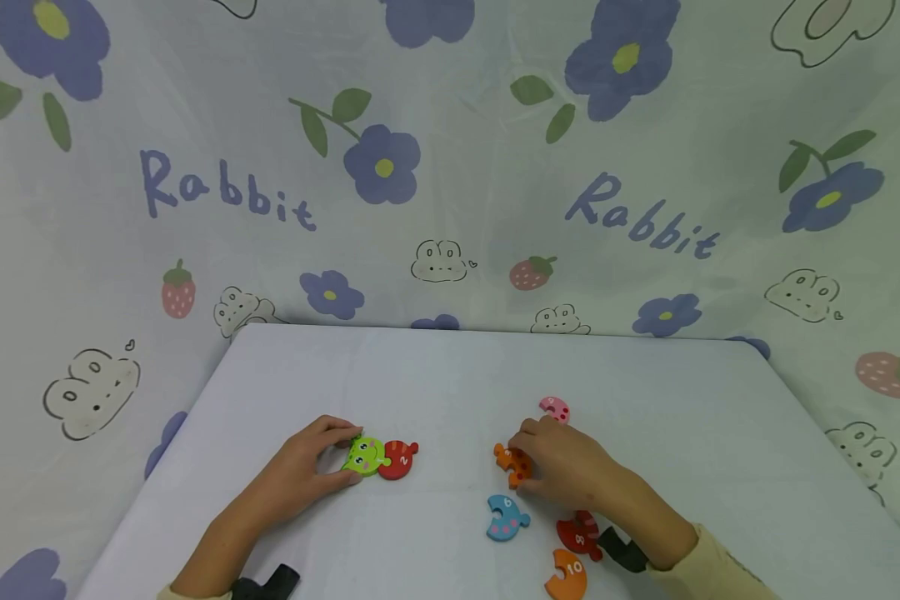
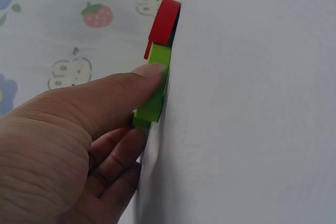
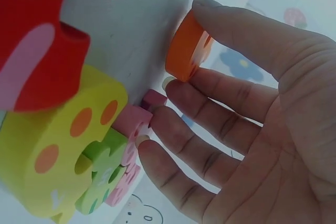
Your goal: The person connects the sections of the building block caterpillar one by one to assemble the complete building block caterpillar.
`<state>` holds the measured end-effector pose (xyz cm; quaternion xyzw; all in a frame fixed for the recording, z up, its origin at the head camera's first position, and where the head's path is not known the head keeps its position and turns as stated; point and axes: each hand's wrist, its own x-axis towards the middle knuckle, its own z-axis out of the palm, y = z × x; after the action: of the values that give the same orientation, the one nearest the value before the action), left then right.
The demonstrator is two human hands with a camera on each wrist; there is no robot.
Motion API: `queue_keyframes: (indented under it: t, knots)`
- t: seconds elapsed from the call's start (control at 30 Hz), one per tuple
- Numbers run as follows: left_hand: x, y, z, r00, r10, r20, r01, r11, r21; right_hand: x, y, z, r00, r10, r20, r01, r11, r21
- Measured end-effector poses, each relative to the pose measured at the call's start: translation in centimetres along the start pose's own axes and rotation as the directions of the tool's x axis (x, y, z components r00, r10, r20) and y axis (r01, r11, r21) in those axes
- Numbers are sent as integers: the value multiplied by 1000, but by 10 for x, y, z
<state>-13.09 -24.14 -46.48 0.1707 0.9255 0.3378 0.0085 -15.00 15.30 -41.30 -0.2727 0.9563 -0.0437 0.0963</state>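
Note:
My left hand (image 1: pixel 300 471) pinches the green smiling head piece (image 1: pixel 364 457) between thumb and fingers; the red piece numbered 2 (image 1: pixel 397 461) adjoins it on the right. In the left wrist view the thumb of the left hand (image 2: pixel 68 129) lies on the green edge (image 2: pixel 159 87), with the red piece (image 2: pixel 165 22) beyond. At the right, my right hand (image 1: pixel 570 467) holds a spotted orange piece (image 1: pixel 517 468), its number covered. The right wrist view shows the right hand (image 3: pixel 252 108) with thumb and fingertips at the edge of that orange piece (image 3: pixel 184 45).
Near the right hand lie a pink piece (image 1: pixel 555 409), a blue piece numbered 6 (image 1: pixel 505 518), a red striped piece (image 1: pixel 579 533) and an orange 10 (image 1: pixel 567 575). Yellow (image 3: pixel 68 145) and green (image 3: pixel 107 171) pieces show in the right wrist view.

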Motion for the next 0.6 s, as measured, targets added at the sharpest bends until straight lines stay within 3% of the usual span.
queue_keyframes:
  t: [0.6]
  knots:
    - [-1, 3, -1, 1000, 16, 10, -16, 1000, -2, -2, -4, -11, 999, 16, -39, -11, 991, 135]
